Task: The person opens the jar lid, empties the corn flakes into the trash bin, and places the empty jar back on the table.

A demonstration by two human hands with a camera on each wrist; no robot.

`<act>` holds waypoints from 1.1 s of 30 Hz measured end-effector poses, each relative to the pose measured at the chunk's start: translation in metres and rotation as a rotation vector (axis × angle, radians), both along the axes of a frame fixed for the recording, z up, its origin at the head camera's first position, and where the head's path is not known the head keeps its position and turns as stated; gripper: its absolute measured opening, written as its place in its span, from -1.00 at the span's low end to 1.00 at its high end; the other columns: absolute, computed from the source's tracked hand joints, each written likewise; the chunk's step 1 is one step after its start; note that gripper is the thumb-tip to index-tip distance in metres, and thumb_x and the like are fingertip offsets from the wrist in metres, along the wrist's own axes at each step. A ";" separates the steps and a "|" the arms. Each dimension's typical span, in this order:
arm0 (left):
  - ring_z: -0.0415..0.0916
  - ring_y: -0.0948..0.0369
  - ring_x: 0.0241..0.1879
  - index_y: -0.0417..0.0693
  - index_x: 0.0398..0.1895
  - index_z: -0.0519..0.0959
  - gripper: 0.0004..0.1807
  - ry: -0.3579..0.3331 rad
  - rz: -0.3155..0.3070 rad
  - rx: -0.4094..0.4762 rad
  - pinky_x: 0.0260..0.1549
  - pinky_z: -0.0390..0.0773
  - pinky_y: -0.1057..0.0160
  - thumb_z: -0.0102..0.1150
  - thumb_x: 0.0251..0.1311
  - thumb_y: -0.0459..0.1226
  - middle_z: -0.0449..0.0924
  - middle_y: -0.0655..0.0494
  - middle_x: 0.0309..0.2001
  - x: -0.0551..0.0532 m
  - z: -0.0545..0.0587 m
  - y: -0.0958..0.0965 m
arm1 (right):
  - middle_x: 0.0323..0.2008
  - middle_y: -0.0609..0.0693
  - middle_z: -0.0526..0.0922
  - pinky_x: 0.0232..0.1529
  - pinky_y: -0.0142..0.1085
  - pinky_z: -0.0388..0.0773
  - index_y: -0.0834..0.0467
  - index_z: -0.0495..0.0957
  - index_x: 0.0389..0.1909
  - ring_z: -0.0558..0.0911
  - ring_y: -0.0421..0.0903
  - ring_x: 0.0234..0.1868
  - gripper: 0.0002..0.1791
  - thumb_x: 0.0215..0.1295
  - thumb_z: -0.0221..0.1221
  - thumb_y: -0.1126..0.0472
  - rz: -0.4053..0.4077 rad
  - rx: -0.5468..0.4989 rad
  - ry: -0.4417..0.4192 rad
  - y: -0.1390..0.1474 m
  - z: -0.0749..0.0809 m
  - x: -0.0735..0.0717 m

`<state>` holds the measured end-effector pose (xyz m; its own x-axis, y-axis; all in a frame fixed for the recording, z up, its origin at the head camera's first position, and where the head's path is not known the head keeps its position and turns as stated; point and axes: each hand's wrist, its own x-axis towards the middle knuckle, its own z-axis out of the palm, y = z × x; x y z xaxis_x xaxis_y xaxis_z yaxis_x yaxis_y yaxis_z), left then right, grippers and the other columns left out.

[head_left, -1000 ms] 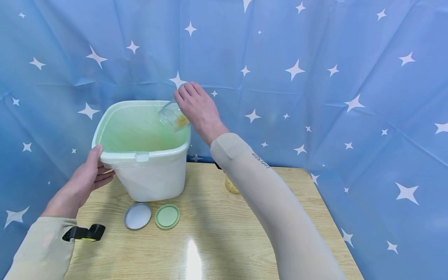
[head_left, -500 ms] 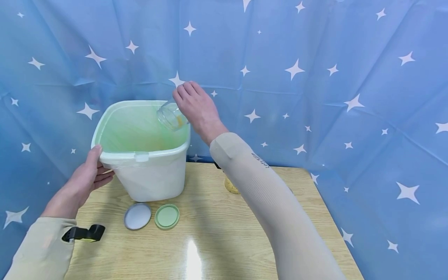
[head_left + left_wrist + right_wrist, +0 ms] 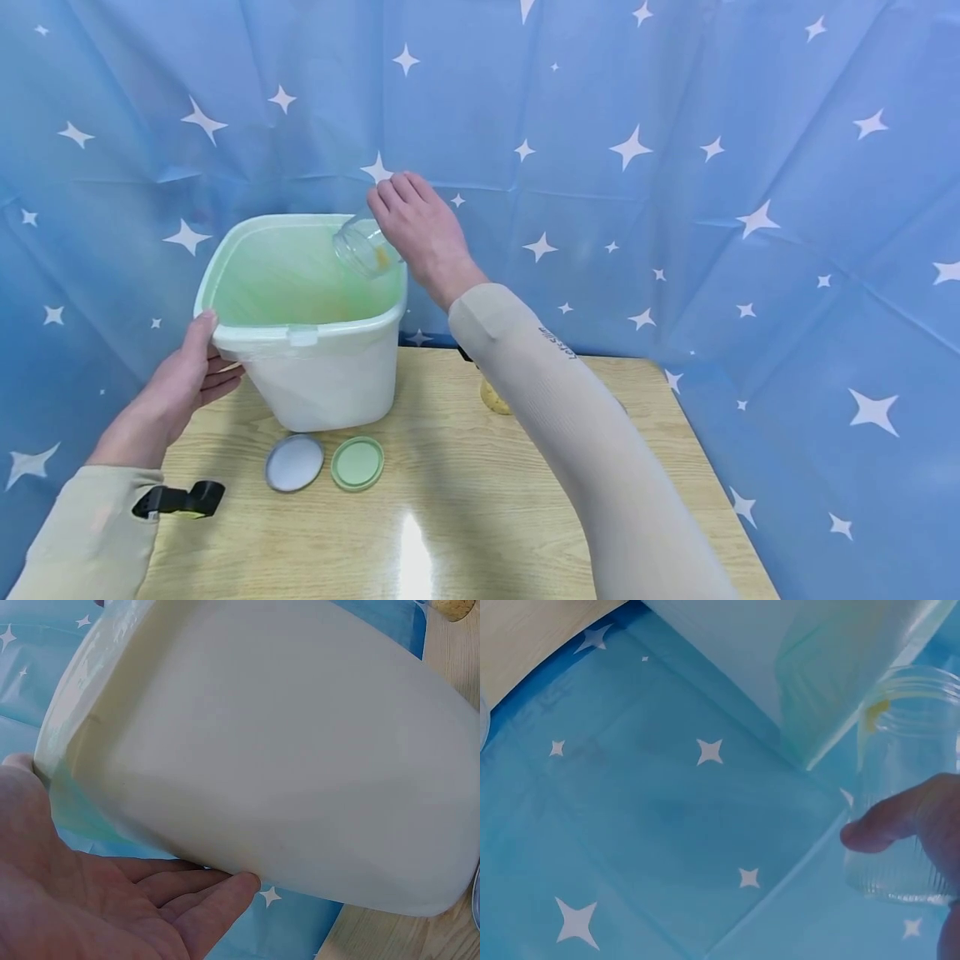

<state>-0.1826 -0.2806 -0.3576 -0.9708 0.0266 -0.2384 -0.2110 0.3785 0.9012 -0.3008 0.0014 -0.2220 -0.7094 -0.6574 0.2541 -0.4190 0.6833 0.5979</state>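
Note:
A white trash bin (image 3: 330,379) lined with a thin green bag (image 3: 285,275) stands at the table's back left. My left hand (image 3: 176,379) holds it by the left front corner, thumb at the rim, fingers extended along the outer wall in the left wrist view. Over the bin's right side, my right hand (image 3: 420,229) grips a clear glass jar (image 3: 362,243), tipped with its mouth toward the inside of the bin. A small yellow bit (image 3: 876,714) clings inside near the jar's mouth. The right thumb (image 3: 889,825) lies across the ribbed glass.
A grey-white round lid (image 3: 295,463) and a green round lid (image 3: 357,463) lie before the bin on the wooden table (image 3: 510,517). A tan, cork-like object (image 3: 493,398) is partly hidden behind the right forearm. A blue starry curtain (image 3: 570,108) hangs close behind.
The yellow matter seen in the jar has shrunk to a small bit. The right hand and jar have shifted slightly up and left; the left hand stays at the bin.

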 end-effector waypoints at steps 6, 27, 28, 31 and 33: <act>0.11 -0.27 0.41 -0.34 0.43 0.06 0.12 0.001 0.000 -0.004 0.22 0.53 0.15 -0.85 0.24 0.42 0.05 -0.42 0.45 -0.002 0.000 0.000 | 0.22 -0.02 0.34 0.55 -0.23 0.05 0.08 0.20 0.26 0.26 -0.02 0.34 -0.39 0.18 0.13 0.40 -0.009 -0.037 -0.007 -0.001 0.001 -0.001; 0.09 -0.29 0.42 -0.38 0.46 0.00 0.13 0.001 -0.012 -0.001 0.23 0.51 0.13 -0.87 0.24 0.41 0.02 -0.43 0.46 -0.007 0.000 -0.002 | 0.23 -0.02 0.34 0.52 -0.23 0.07 0.08 0.18 0.28 0.25 -0.01 0.33 -0.36 0.18 0.13 0.39 -0.011 -0.053 -0.013 0.002 -0.001 -0.005; 0.08 -0.29 0.42 -0.38 0.45 0.00 0.13 0.001 -0.013 0.002 0.25 0.49 0.11 -0.87 0.24 0.41 0.01 -0.44 0.46 -0.007 0.001 -0.002 | 0.25 -0.02 0.33 0.53 -0.23 0.07 0.08 0.17 0.30 0.24 -0.01 0.35 -0.35 0.19 0.14 0.39 -0.014 -0.066 -0.023 0.003 -0.001 -0.004; 0.08 -0.29 0.42 -0.38 0.45 0.00 0.11 0.001 -0.012 0.002 0.27 0.47 0.07 -0.88 0.26 0.39 0.01 -0.44 0.46 -0.007 0.001 -0.002 | 0.29 -0.03 0.32 0.55 -0.23 0.04 0.07 0.15 0.35 0.21 -0.02 0.39 -0.29 0.19 0.16 0.42 -0.030 -0.123 -0.058 0.008 0.000 -0.005; 0.08 -0.29 0.42 -0.38 0.45 0.01 0.10 0.001 -0.013 0.005 0.28 0.44 0.04 -0.88 0.27 0.39 0.01 -0.45 0.46 -0.008 0.002 -0.001 | 0.32 -0.03 0.32 0.56 -0.23 0.02 0.07 0.14 0.38 0.20 -0.03 0.41 -0.26 0.19 0.14 0.46 -0.041 -0.168 -0.081 0.012 0.000 -0.005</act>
<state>-0.1903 -0.2819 -0.3558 -0.9706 0.0401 -0.2375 -0.2055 0.3765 0.9033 -0.3060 0.0132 -0.2217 -0.7571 -0.5807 0.2992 -0.4308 0.7881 0.4396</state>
